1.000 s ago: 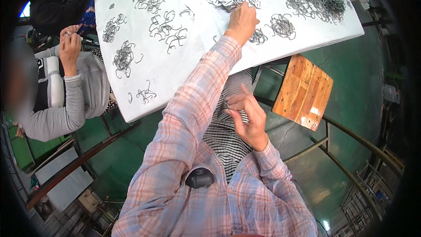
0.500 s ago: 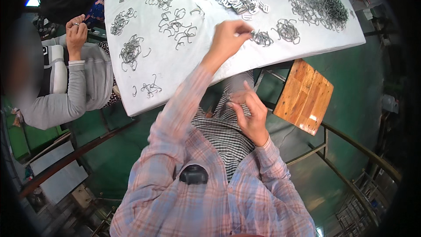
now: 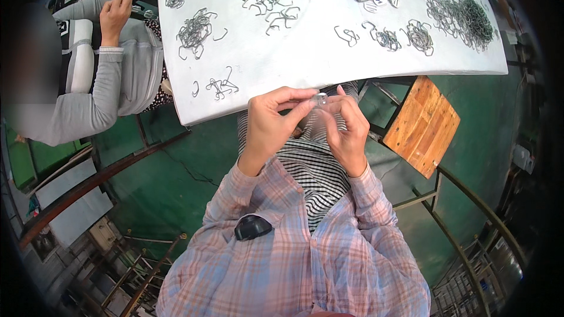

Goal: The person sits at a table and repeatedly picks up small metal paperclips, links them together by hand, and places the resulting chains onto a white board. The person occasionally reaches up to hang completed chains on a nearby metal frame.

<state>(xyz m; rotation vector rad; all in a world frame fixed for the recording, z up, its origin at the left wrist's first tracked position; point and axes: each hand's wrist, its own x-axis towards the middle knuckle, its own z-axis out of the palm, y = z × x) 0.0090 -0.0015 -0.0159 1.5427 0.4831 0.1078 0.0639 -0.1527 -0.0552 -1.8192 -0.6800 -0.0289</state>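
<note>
Both hands raised in front of my chest, just off the near edge of the white table (image 3: pixel 305 64). Left hand (image 3: pixel 267 123) and right hand (image 3: pixel 346 129) meet at the fingertips, pinching one small metal clip (image 3: pixel 321 99) between them; the other fingers are curled loosely.

Orientation: clip is too small and too covered to read well. Its long axis seems to run roughly left to right, between the two pinches. Which end points where, I cannot tell.

Risk: grip is fingertip-only and off the tabletop. A slip would likely drop the clip into my lap or onto the green floor (image 3: pixel 170 182), not back among the wire clip piles (image 3: pixel 197 29).
</note>
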